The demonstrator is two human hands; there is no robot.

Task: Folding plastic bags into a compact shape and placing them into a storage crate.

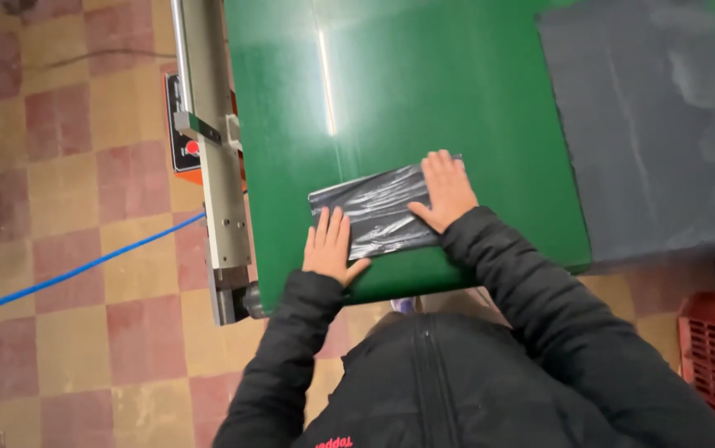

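On the green belt (424, 99), left hand (328, 247) at 7 o'clock and right hand (449, 189) at 2, both flat-open, press the folded black plastic bag (374, 211); likely light, limp, slippery—best held at edges.

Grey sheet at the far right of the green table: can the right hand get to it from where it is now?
Probably yes. The right hand lies flat on the folded black bag, and bare green table separates it from the grey sheet.

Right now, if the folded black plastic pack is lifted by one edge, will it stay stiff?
Probably not: the folded black plastic pack looks thin and creased, so it would likely droop. Its glossy film may slide on the green belt.
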